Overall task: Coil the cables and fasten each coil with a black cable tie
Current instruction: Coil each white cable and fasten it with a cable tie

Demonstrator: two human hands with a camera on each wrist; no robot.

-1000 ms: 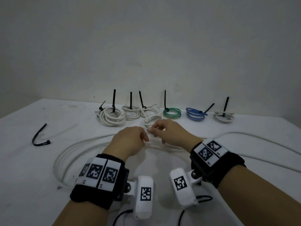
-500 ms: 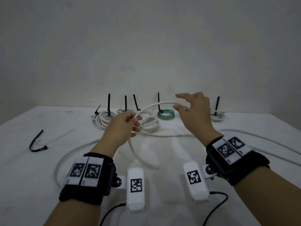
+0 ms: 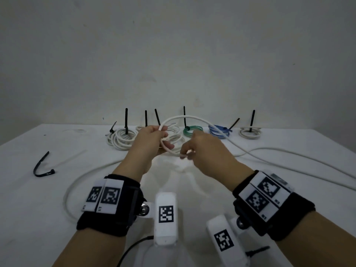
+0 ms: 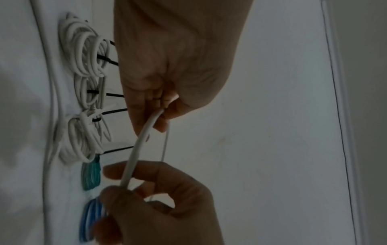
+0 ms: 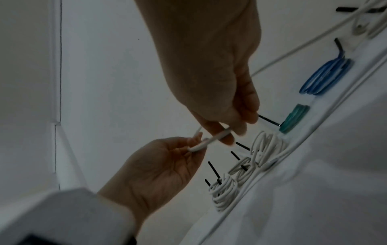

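The left hand [image 3: 152, 140] is curled round the gathered start of a long, white, round-jacketed cable [image 3: 185, 117], holding it raised above the counter [image 3: 28, 189]. The right hand [image 3: 202, 149] pinches the same cable just beside the left, thumb against fingertips [image 5: 227, 139], closing a first loop that arches up between the two hands.

From the right hand the cable runs out to the right, drops to the counter and trails away in long slack curves; a further length lies in a wide arc near the left wrist.

Procedure for the step in hand:
- Keep the left grip firm at the crossing point so that the loop cannot spring open.
- Feed each new turn with the right hand, matching the size of the first loop.
- Let the cable roll slightly between the fingers; in all likelihood this prevents twist from building up.
- Draw slack gently, since the trailing length could snag the finished coils.

A row of tied coils [image 3: 121, 137] lies along the far edge. One loose black cable tie [image 3: 41, 166] lies well to the left, ready for fastening.
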